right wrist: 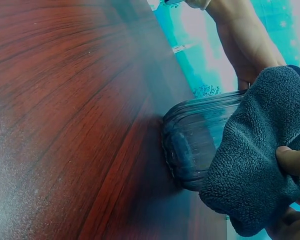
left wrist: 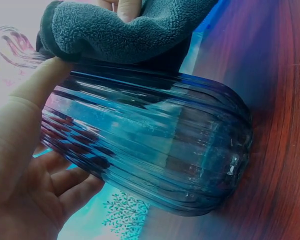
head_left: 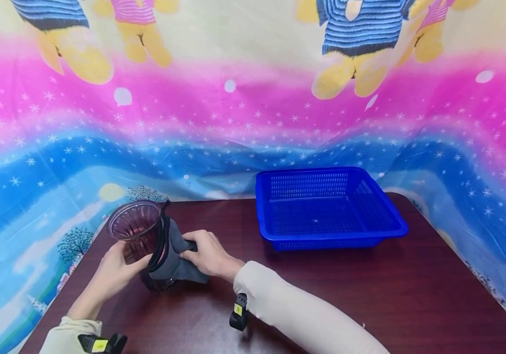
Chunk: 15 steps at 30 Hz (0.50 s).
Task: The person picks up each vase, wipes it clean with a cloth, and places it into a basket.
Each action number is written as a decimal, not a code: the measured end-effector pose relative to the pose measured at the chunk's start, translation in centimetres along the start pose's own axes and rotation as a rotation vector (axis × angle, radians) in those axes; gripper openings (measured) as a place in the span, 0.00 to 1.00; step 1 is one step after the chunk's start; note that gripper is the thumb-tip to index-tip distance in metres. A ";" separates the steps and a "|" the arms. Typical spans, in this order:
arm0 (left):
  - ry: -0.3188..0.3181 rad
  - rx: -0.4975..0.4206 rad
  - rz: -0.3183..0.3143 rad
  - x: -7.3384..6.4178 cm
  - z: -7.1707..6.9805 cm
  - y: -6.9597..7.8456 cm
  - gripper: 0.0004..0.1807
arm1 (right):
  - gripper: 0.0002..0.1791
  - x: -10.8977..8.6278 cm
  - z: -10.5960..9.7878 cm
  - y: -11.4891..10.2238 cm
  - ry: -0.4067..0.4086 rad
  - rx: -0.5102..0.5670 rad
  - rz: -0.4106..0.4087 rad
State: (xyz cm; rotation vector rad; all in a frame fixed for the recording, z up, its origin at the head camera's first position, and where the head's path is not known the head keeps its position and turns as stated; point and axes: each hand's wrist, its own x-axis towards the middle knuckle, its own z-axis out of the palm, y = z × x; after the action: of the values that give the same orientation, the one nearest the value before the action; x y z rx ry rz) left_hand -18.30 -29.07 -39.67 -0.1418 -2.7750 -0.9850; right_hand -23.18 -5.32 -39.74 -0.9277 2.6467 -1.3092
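Observation:
A ribbed, purple-tinted glass vase (head_left: 135, 223) with a flared rim stands on the table at the left, its base down on the wood. My left hand (head_left: 117, 268) grips it below the rim, thumb on the near side and fingers round the far side. In my right hand (head_left: 210, 255) a dark grey terry cloth (head_left: 177, 255) with a black edge is pinched and pressed against the vase's right side. The left wrist view shows the clear vase body (left wrist: 155, 135) under the cloth (left wrist: 120, 37). Part of the vase is hidden behind the cloth.
A blue plastic basket (head_left: 334, 242) with perforated walls stands at the back right of the dark wooden table (head_left: 323, 305). Behind the table hangs a printed cloth backdrop (head_left: 235, 118). Black straps (head_left: 238, 312) with yellow labels sit at both wrists.

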 end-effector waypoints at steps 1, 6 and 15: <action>-0.001 0.001 -0.003 0.0 0.0 0.0 0.37 | 0.13 0.0 0.0 0.0 -0.002 0.000 0.003; 0.010 0.010 -0.002 0.0 0.0 -0.1 0.35 | 0.14 0.1 0.3 0.1 -0.007 0.005 0.019; -0.001 -0.040 -0.023 0.0 0.1 0.1 0.39 | 0.13 -0.4 1.1 1.1 0.008 0.010 0.018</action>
State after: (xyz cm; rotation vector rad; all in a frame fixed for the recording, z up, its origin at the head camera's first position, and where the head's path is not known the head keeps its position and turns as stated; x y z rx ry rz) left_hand -18.31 -28.94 -39.67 -0.1162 -2.7653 -1.0462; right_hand -23.07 -5.40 -41.36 -0.8974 2.6454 -1.3234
